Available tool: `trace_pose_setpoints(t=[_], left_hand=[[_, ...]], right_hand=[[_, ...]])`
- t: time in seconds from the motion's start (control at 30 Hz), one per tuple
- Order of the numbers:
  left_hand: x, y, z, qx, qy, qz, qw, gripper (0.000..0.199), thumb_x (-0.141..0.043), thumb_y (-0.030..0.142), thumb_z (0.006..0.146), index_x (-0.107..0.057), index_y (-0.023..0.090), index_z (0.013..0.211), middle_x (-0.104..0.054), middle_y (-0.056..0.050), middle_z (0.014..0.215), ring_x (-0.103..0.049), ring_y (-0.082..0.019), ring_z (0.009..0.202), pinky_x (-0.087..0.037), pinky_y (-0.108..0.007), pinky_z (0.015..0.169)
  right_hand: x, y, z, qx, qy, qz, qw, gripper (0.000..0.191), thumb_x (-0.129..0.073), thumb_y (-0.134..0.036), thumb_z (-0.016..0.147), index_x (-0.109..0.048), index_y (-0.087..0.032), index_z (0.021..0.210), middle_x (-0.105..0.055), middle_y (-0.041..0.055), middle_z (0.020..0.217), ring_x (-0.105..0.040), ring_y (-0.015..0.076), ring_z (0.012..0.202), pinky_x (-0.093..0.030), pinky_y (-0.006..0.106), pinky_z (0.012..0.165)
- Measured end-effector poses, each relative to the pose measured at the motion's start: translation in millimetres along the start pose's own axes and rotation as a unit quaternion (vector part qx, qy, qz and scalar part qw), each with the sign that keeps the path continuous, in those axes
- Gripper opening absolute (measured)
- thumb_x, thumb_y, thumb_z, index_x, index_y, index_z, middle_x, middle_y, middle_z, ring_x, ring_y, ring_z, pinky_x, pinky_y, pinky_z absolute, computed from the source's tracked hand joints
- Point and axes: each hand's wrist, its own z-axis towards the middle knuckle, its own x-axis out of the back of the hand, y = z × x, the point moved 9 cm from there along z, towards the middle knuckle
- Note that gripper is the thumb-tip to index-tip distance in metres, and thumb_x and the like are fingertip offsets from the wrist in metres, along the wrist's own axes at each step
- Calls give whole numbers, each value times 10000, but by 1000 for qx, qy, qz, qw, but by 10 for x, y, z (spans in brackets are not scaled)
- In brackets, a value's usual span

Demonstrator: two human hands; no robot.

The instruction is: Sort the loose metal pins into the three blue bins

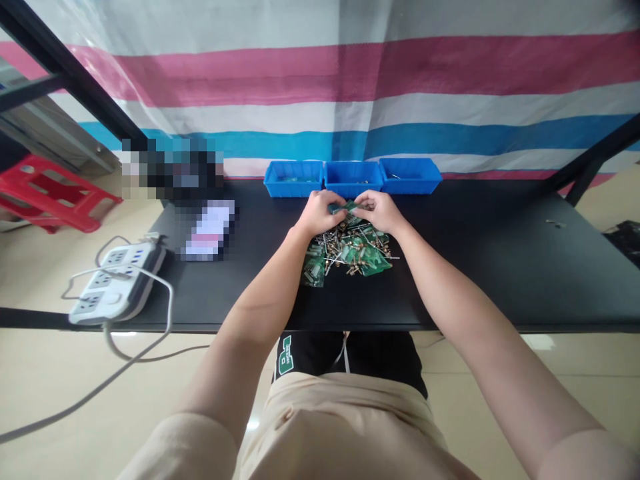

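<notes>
My left hand [323, 212] and my right hand [377, 209] meet over a pile on the black table, fingertips close together. Both are closed in a pinch on a small green clear plastic bag [351, 208]; its contents are too small to make out. Beneath and in front of them lies a heap of loose metal pins [334, 248] with thin shanks and brass-coloured ends. More green bags [367, 257] with small pale pieces lie among the pins, and another green bag [314, 267] rests at the pile's left edge. My hands hide the far part of the heap.
Behind my hands stand three blue bins, left [294, 191], middle [353, 187] and right [413, 185], holding a few small items. A phone [210, 230] and a white power strip [117, 283] with cables lie left. A small metal piece [555, 223] lies far right.
</notes>
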Motion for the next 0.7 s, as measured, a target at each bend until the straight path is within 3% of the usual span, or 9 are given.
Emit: trace_pose_setpoints(t=[0.27, 0.47, 0.6, 0.7], left_hand=[[-15, -61, 4, 40, 6, -77, 996, 183, -697, 326, 746, -703, 161, 826, -744, -40, 843, -667, -180, 772, -518, -307, 762], [-27, -150, -2, 66, 22, -115, 991, 139, -667, 293, 762, -698, 161, 794, -732, -31, 797, -656, -166, 739, -508, -299, 712], [32, -250, -4, 95, 69, -86, 989, 178, -651, 338, 798, -700, 169, 828, -736, -37, 816, -653, -170, 737, -525, -307, 712], [177, -311, -29, 129, 147, -42, 980, 201, -622, 363, 848, -698, 179, 883, -730, -35, 798, -644, -163, 714, -524, -292, 680]], right_hand=[[37, 35, 9, -12, 27, 48, 998, 618, -846, -520, 617, -625, -175, 1079, -679, 23, 765, -634, 187, 697, -484, 327, 647], [32, 34, -3, -22, 35, 32, 999, 672, -828, -600, 616, -646, -161, 1091, -726, 75, 893, -675, 215, 793, -542, 378, 751], [39, 60, 0, -25, 43, 28, 998, 690, -779, -683, 632, -664, -162, 1069, -731, 93, 949, -673, 213, 821, -545, 385, 788], [21, 97, 7, -34, 32, 29, 998, 700, -744, -712, 656, -664, -161, 1081, -722, 86, 922, -655, 193, 772, -541, 367, 757]])
